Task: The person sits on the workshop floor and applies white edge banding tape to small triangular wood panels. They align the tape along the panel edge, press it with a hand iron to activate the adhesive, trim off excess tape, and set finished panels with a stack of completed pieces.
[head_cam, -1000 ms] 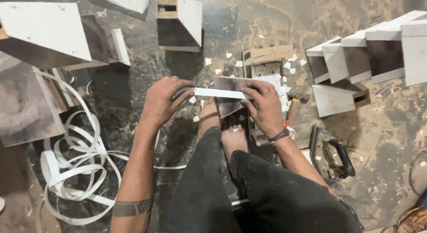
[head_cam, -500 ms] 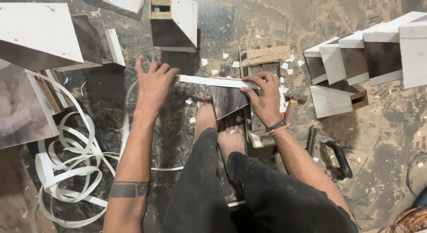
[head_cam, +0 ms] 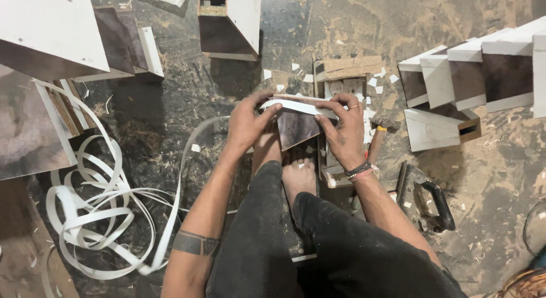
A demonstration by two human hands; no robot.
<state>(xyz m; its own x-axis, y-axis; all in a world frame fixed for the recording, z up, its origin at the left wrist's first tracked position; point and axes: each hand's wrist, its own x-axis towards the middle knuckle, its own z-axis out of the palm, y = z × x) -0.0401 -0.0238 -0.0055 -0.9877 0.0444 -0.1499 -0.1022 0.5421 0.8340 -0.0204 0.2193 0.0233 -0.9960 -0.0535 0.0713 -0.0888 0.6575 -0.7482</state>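
A small dark brown board (head_cam: 296, 127) stands on edge between my bare feet (head_cam: 298, 173). A white edge-banding strip (head_cam: 298, 106) lies along its top edge. My left hand (head_cam: 250, 124) presses the strip's left end onto the board with thumb and fingers. My right hand (head_cam: 344, 130) holds the strip and board at the right end. From my left hand the strip trails down to a loose white coil (head_cam: 96, 218) on the floor at the lower left.
A clothes iron (head_cam: 426, 198) lies on the floor by my right knee, with a hammer (head_cam: 378, 133) beside the board. Several white and brown box panels (head_cam: 483, 70) are lined up at right. More boards (head_cam: 51, 59) lie at upper left. A wooden block (head_cam: 347, 67) sits behind.
My left hand, stretched out to the left along the strip half a second ago, has come back to the board's left end. The right hand has stayed at the right end.
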